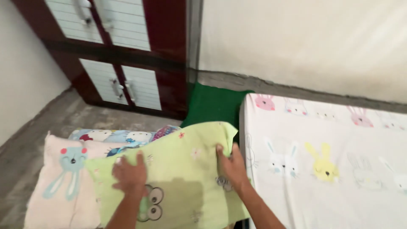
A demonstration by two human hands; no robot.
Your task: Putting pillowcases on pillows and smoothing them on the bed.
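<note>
A light green pillow point(186, 169) with a cartoon frog print fills the lower middle of the view. My left hand point(129, 174) grips its left side with fingers curled over the fabric. My right hand point(231, 166) clasps the pillow's right edge, next to the mattress side. The pillow is lifted above a pale pink pillow point(63, 182) with a blue rabbit picture and a blue patterned pillow point(114, 138) behind it.
A mattress point(330, 161) with a white rabbit-print sheet lies at the right. A dark green cloth point(212, 106) sits by the wall. A dark red wardrobe point(127, 55) with white slatted doors stands at the back left on a grey concrete floor point(25, 148).
</note>
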